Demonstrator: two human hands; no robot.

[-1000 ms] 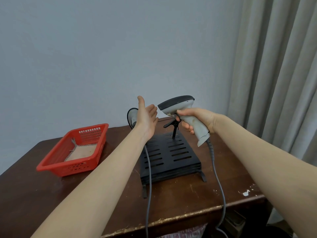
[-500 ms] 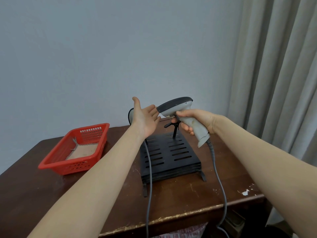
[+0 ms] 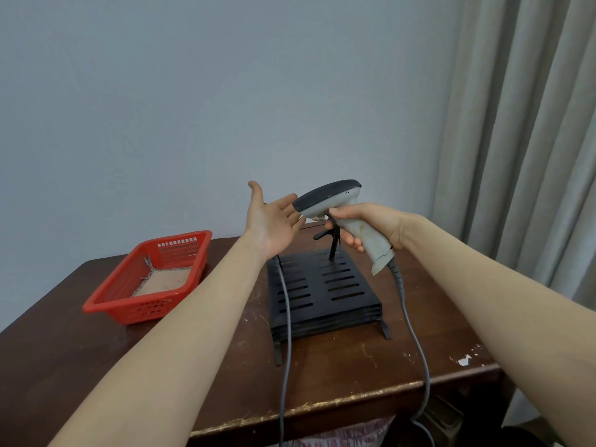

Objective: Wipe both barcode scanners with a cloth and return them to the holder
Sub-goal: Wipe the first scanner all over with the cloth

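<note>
The grey scanner (image 3: 335,201) is in the air above the black holder (image 3: 322,295), with its dark head pointing left. The right hand (image 3: 364,225) has its fingers curled round the handle like on a pistol grip, I think because this leaves the head free for wiping and lets the cable (image 3: 416,337) hang over the table edge. The left hand (image 3: 271,221) is flat and holds nothing, palm up, thumb raised, fingertips at the scanner's nose; if they touch it I cannot tell. It seems ready to steady the head. The cloth (image 3: 164,280) lies in the red basket (image 3: 129,308), well apart on the left, so wiping is not yet begun. Compared with one second ago, the left hand is closer to the scanner and now hides the second scanner, which showed behind it then
</note>
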